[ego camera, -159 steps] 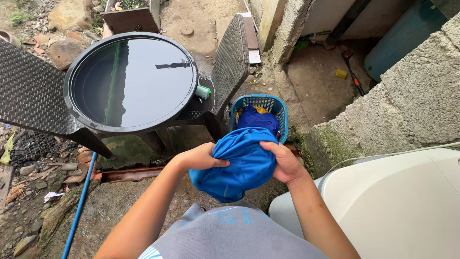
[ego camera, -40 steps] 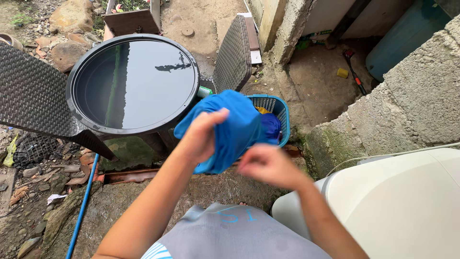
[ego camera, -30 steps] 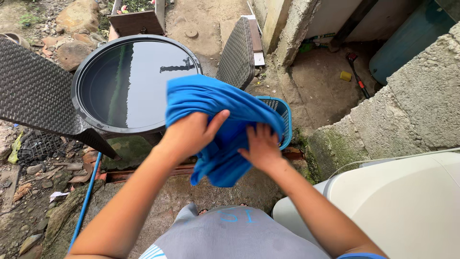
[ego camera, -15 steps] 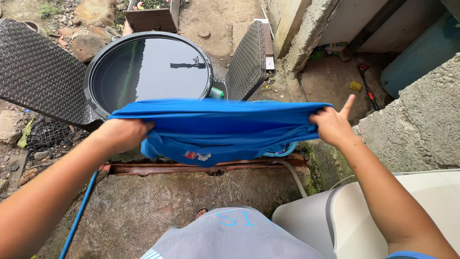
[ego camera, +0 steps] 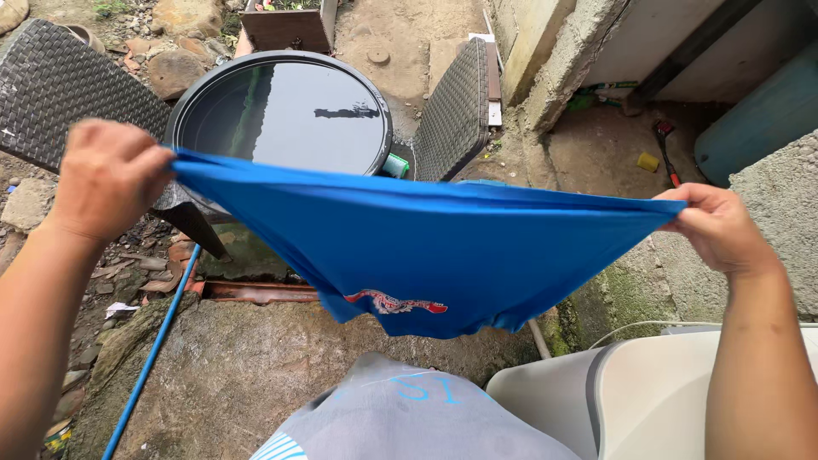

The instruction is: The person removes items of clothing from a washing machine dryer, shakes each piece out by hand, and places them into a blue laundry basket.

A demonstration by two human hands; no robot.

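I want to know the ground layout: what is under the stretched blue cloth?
Under the blue cloth, held by the left hand and right hand, lie wet stone ground and a rusty strip. The rest is covered.

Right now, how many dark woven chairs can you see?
2. One woven chair is at the top left, behind the left hand. The other chair stands right of the round black tub. The stretched blue shirt may hide more.
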